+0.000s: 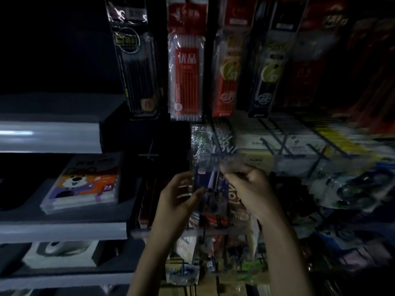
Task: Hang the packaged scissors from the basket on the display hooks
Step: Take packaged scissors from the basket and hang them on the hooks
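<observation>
A packaged pair of scissors with a purple card hangs upright in front of the dim display, held between both hands. My left hand grips its left edge, fingers curled round the pack. My right hand pinches its clear top part near a display hook carrying other clear packs. An empty hook juts out to the left. The basket is out of view.
Packs of pens and refills hang in a row above. White shelves at the left hold a boxed set with a cartoon bear. More hooks and packaged goods crowd the right, blurred.
</observation>
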{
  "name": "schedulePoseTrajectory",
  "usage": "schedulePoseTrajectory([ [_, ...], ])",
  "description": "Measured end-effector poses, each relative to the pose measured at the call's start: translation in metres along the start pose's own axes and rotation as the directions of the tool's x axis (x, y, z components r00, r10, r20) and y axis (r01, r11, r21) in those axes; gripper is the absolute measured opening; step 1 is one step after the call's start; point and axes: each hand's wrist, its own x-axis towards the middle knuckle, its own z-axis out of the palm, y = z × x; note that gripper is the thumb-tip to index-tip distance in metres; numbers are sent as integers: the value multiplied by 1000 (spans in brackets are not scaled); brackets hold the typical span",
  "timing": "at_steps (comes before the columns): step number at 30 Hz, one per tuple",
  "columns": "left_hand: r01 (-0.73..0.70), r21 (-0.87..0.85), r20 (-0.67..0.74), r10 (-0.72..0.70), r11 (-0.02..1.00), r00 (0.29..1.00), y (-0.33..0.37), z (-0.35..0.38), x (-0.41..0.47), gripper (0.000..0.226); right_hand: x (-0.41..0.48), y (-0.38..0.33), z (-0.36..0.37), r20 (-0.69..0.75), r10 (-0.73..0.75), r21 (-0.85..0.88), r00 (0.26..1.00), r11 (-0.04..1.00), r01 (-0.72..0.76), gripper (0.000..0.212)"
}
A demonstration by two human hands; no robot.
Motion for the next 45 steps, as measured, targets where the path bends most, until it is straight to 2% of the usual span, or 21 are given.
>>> schedulePoseTrajectory([
  [2, 4, 19, -3, -4, 1000, 1000, -2, 2, 1, 23, -1, 3, -1, -5, -2, -22, 1000, 1000, 2, 13],
  [5, -8, 11, -4, 8, 1000, 1000, -3, 2, 3, 23, -7, 14, -4, -36, -39, -175, 999, 984, 32, 31],
  [8, -3, -23, -18, 3, 1000, 1000, -4, 3, 3, 22, -14, 26, -5, -55, -49, -309, 997, 951, 30, 33],
  [13, -5, -35, -68, 2, 999, 998, -8, 8, -2, 19, -23, 50, 3, -114, -61, -415, 992, 910, 8, 41],
  [17, -17, 99, -87, 25, 995, 996, -25, 12, -4, 20, -27, 51, 12, -198, -30, -490, 980, 868, -73, 42],
  [19, -11, 163, -132, 33, 986, 991, -30, 15, -4, 19, -28, 48, 15, -217, -33, -494, 976, 866, -80, 40],
  [30, 9, 186, -266, 42, 982, 963, -26, 27, 14, 28, -3, 37, 24, -330, -53, -492, 942, 862, -123, 38],
  [35, 0, 378, -273, 111, 926, 956, -32, 23, 14, 35, 4, 43, 29, -337, -12, -420, 942, 897, -138, 38],
  [38, 11, 416, -299, 125, 909, 946, -36, 19, 15, 38, 2, 47, 30, -342, -26, -436, 939, 890, -134, 40],
  [42, 1, 330, -310, 108, 944, 944, -43, 18, 20, 52, -1, 49, 35, -328, -54, -444, 943, 890, -103, 68],
  [45, 18, 254, -281, 56, 967, 958, -43, 22, 22, 43, -4, 43, 35, -305, -45, -464, 951, 879, -108, 54],
])
